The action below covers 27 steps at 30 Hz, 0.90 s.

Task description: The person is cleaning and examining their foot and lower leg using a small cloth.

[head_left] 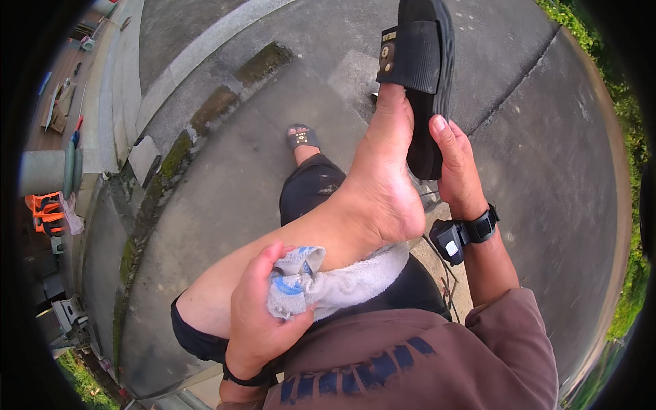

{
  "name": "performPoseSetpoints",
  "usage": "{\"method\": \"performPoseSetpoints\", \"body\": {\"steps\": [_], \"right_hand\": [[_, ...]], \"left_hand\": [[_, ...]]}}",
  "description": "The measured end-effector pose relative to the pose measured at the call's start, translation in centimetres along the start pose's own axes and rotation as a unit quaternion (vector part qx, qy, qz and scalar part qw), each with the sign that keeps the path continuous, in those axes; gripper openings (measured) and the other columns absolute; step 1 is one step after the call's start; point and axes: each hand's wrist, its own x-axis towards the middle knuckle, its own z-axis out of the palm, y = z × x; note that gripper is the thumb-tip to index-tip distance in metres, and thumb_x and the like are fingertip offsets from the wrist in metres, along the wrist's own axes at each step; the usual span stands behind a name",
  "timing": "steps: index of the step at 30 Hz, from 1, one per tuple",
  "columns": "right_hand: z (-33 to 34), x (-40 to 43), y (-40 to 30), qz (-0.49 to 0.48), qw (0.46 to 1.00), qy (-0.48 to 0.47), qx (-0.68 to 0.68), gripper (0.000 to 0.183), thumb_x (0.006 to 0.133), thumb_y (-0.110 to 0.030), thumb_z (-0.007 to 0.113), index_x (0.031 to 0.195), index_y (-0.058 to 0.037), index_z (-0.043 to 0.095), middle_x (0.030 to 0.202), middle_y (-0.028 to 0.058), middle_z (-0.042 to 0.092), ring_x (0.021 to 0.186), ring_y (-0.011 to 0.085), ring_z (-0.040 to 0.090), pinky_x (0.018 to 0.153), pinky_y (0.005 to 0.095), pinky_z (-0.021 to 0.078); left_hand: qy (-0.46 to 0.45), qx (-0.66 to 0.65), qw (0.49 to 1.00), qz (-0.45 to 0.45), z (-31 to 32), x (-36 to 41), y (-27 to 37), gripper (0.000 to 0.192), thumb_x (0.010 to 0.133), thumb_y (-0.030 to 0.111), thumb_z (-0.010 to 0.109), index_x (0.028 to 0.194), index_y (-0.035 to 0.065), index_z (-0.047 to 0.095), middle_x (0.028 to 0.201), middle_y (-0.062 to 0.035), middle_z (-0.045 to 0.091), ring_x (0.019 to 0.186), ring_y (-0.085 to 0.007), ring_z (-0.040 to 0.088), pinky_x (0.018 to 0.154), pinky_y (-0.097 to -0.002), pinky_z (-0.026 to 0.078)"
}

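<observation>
My left hand [264, 307] grips one bunched end of a white towel [359, 282] with blue markings, beside the shin. The towel runs under the ankle of my bare left leg [307, 230], which lies crossed over the other thigh. With my right hand [456, 164] I hold the heel end of a black slide sandal [423, 66], thumb on its footbed. The toes of the raised foot [389, 148] are under its strap, while the heel is apart from the sole. My other foot wears a matching sandal [303, 137] on the ground.
A low, mossy edging of blocks [212, 107] curves across the concrete ground [220, 195] at left. Beyond it are a grey column [43, 173], an orange plastic chair [43, 210] and a cardboard box [56, 122]. Dark cables [448, 287] lie beside me at right. Green plants [633, 128] border the pavement.
</observation>
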Motion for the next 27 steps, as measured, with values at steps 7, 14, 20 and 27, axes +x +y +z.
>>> {"method": "performPoseSetpoints", "body": {"steps": [7, 14, 20, 27], "right_hand": [[2.1, -3.3, -4.2, -0.04, 0.992, -0.115, 0.039, 0.085, 0.087, -0.067, 0.044, 0.131, 0.0048, 0.043, 0.114, 0.0226, 0.06, 0.101, 0.0273, 0.063, 0.089, 0.0373, 0.0511], [2.4, -8.9, -2.7, 0.145, 0.966, -0.209, 0.038, 0.094, 0.068, -0.061, 0.073, 0.129, 0.005, 0.046, 0.118, 0.0135, 0.058, 0.107, 0.0204, 0.057, 0.092, 0.0321, 0.0453], [0.1, -10.8, -1.7, 0.197, 0.944, -0.264, -0.039, 0.082, 0.064, -0.049, 0.081, 0.122, 0.0043, 0.054, 0.115, 0.0073, 0.06, 0.104, 0.0157, 0.056, 0.092, 0.0285, 0.0422], [0.7, -12.9, 0.1, 0.232, 0.941, -0.246, 0.015, 0.096, 0.063, -0.047, 0.083, 0.134, 0.0044, 0.043, 0.127, 0.0094, 0.053, 0.115, 0.019, 0.05, 0.099, 0.0311, 0.0381]], "left_hand": [[0.029, 0.048, 0.998, 0.018, -1.0, -1.0, 0.8, 0.071, 0.065, 0.005, 0.075, 0.127, -0.005, 0.043, 0.113, -0.0211, 0.059, 0.102, -0.0334, 0.061, 0.087, -0.0372, 0.049], [0.037, 0.071, 0.996, 0.028, -1.1, -1.7, 0.5, 0.073, 0.066, 0.005, 0.073, 0.131, -0.0038, 0.042, 0.116, -0.0204, 0.057, 0.106, -0.0315, 0.059, 0.091, -0.0364, 0.046], [0.041, 0.08, 0.995, 0.051, -0.9, -2.2, 0.0, 0.072, 0.066, 0.004, 0.072, 0.131, -0.0044, 0.042, 0.118, -0.0214, 0.056, 0.108, -0.0324, 0.058, 0.093, -0.037, 0.045], [0.047, 0.097, 0.992, 0.063, -1.4, -2.9, 0.1, 0.068, 0.067, 0.006, 0.071, 0.128, -0.0041, 0.043, 0.114, -0.0218, 0.058, 0.103, -0.0361, 0.059, 0.089, -0.0381, 0.047]]}}
